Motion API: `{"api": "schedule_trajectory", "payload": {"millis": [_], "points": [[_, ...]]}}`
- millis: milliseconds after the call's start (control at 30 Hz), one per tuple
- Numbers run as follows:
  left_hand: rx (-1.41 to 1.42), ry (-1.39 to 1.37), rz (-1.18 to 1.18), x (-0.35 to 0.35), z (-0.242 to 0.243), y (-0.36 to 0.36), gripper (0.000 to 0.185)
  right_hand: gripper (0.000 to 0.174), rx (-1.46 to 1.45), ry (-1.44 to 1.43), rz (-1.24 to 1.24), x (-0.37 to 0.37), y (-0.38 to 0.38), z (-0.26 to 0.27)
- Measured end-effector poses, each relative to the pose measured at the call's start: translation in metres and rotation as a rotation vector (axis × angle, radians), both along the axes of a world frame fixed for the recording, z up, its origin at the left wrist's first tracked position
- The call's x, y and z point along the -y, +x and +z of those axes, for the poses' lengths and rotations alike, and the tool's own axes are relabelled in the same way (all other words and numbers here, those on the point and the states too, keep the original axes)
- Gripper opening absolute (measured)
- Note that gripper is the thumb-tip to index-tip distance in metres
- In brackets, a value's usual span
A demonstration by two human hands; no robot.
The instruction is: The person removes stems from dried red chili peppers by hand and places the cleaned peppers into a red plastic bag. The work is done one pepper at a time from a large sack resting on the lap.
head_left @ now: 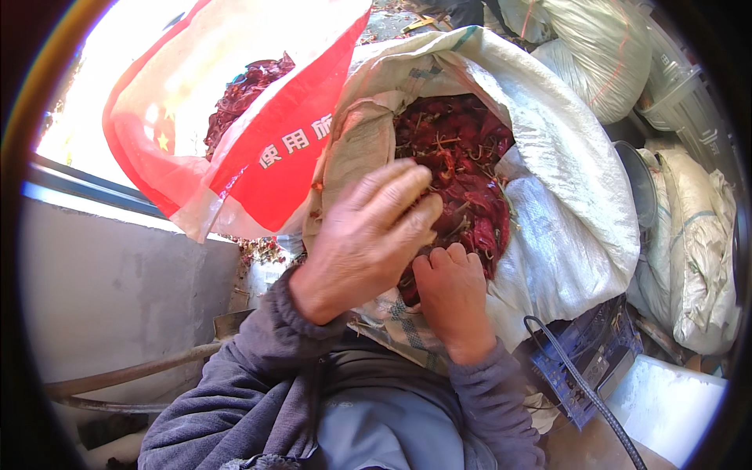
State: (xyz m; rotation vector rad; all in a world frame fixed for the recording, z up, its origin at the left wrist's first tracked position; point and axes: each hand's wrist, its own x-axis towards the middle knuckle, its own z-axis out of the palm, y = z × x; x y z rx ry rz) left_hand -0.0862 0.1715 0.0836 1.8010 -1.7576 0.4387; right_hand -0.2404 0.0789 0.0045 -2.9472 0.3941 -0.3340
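A large white woven sack (564,194) stands with its mouth rolled back, holding dried red chili peppers (464,158) with stems. My left hand (376,235), slightly blurred, is over the sack's left part, fingers curled at the peppers; whether it holds one cannot be told. Beside it on the right, my right hand (452,294) reaches over the near edge, its fingertips bent down at the peppers and partly hidden. To the left of the sack is an open red and clear plastic bag (276,182) with dark red dried peppers (244,97) inside.
Full white sacks (605,59) and stacked clear plastic tubs (681,100) lie at the upper right, more sacks (693,235) below them. A blue plastic crate (587,364) and a braided cable (581,382) are at the lower right. A low wall (129,276) borders the left, with a curved bar (135,370) near it.
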Motion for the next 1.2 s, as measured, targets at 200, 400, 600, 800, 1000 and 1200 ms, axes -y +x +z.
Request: {"api": "schedule_trajectory", "payload": {"millis": [200,400,600,800,1000,1200], "points": [[-0.068,0.344,-0.059,-0.008,-0.077,-0.006,0.023,0.008,0.054,-0.035,-0.236,0.002,-0.002,0.000],[-0.161,0.518,0.022,-0.018,-0.080,-0.002,0.028,0.007,0.025,-0.032,-0.316,0.008,-0.003,0.010],[-0.174,0.570,0.085,-0.018,-0.077,-0.005,0.030,0.032,0.015,0.055,-0.232,0.012,-0.003,0.010],[-0.207,0.378,0.013,-0.011,-0.073,-0.010,0.031,0.042,0.318,0.147,-0.246,0.012,-0.008,0.010],[-0.838,0.147,-0.037,-0.001,-0.068,-0.019,0.035,0.030,0.701,0.664,-0.208,0.009,0.003,0.041],[-1.625,0.147,-0.156,0.006,-0.056,-0.009,0.038,0.026,0.659,1.278,-0.301,0.013,0.008,0.028]]}}
